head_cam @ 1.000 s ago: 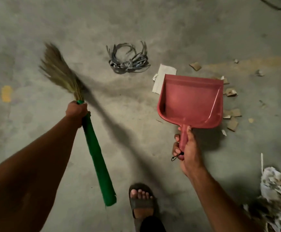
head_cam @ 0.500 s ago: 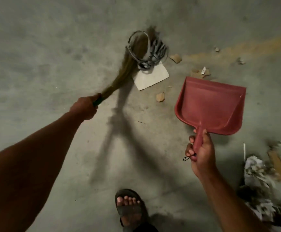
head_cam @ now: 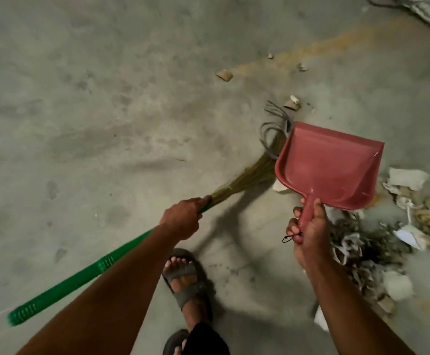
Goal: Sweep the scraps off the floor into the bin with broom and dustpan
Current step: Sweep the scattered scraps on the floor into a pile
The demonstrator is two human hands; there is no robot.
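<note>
On a bare, stained grey concrete floor, the left hand has its grip wrapped around the green-handled straw broom, whose bristles reach a grey bundle of straps. The right hand grips the red plastic dustpan by its handle. Torn paper and cardboard scraps lie heaped just right of it.

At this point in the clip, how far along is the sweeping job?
Early. Done: a scrap pile is heaped on the right. In hand: the left hand holds the broom, its bristles against grey straps by the dustpan, which the right hand holds, empty. Left: loose cardboard bits remain on the floor, and no bin is in view.
</note>
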